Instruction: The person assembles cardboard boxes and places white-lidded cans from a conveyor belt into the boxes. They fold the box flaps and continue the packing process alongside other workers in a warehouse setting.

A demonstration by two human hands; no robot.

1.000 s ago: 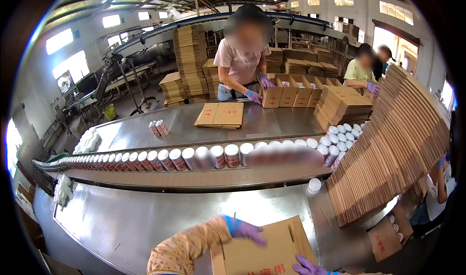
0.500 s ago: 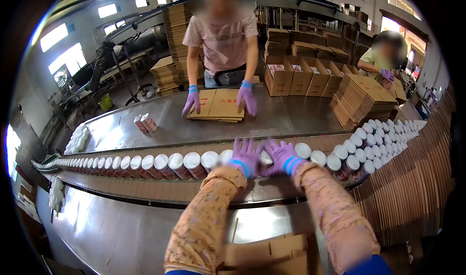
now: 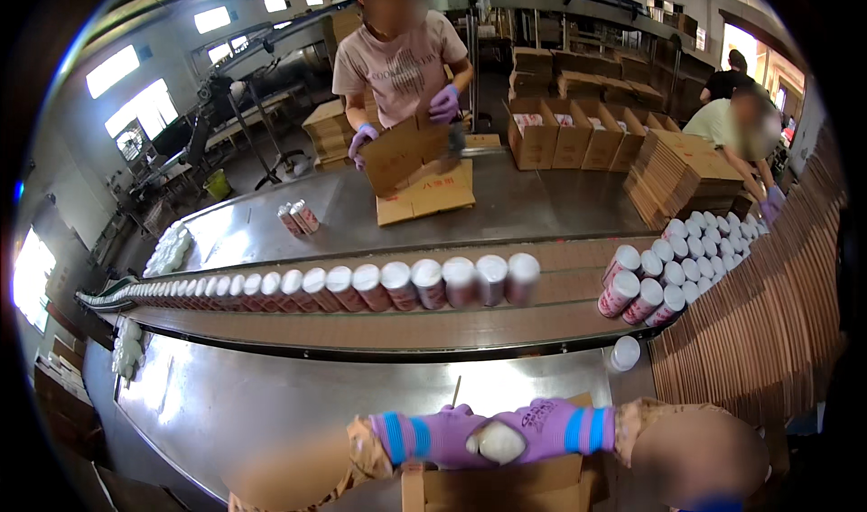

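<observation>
Both my hands are low in front of me over an open cardboard box. Purple gloves with blue-striped cuffs cover them. My left hand and my right hand press in from either side, with fingers closed around a white-lidded can. Its body is hidden by the gloves and box, and I cannot tell how many cans are between my palms. Beyond, a row of white-capped printed cans stands on the brown conveyor. One can stands apart at the near table's right.
Across the metal table a co-worker handles a folded carton. Clustered cans stand at the belt's right, beside stacked flat cardboard. Filled boxes line the far side. Another person bends at the far right.
My hands have drawn back from the conveyor to the box, taking hold of at least one can. A gap has opened in the can row. The co-worker opposite has lifted a carton.
</observation>
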